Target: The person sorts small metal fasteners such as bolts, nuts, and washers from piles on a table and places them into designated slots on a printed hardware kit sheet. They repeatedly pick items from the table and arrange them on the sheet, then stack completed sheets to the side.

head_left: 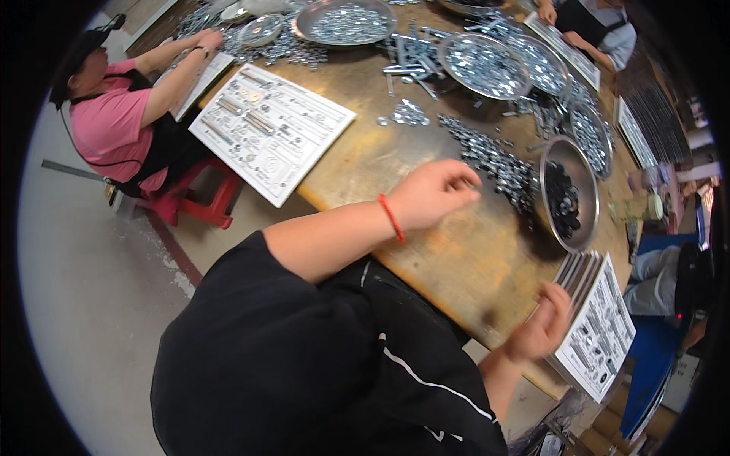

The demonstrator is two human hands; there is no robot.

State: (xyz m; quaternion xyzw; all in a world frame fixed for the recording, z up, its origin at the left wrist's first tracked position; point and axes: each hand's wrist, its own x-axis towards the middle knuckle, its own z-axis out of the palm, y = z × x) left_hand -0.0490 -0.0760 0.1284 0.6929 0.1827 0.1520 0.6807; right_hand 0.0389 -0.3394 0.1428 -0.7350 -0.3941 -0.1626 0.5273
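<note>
My left hand (437, 194), with a red cord bracelet (391, 218) at its wrist, hovers above the worn wooden table. Its fingers bend loosely, thumb and fingertips apart, and I see nothing between them. Just beyond lies a spread of small shiny metal parts (490, 163). My right hand (540, 327) is at the table's right edge, slightly blurred, its fingers half bent and nothing visible in them. Beside it is a stack of white boards (601, 334), the top one bearing metal pieces and printed outlines; whether the hand touches the stack I cannot tell.
A tilted steel bowl (549, 163) holds black parts (563, 197). Round steel trays (449, 72) of metal hardware stand farther back. Another white board (293, 99) with metal parts overhangs the table edge at left. A person in pink (114, 114) and another (597, 30) work nearby.
</note>
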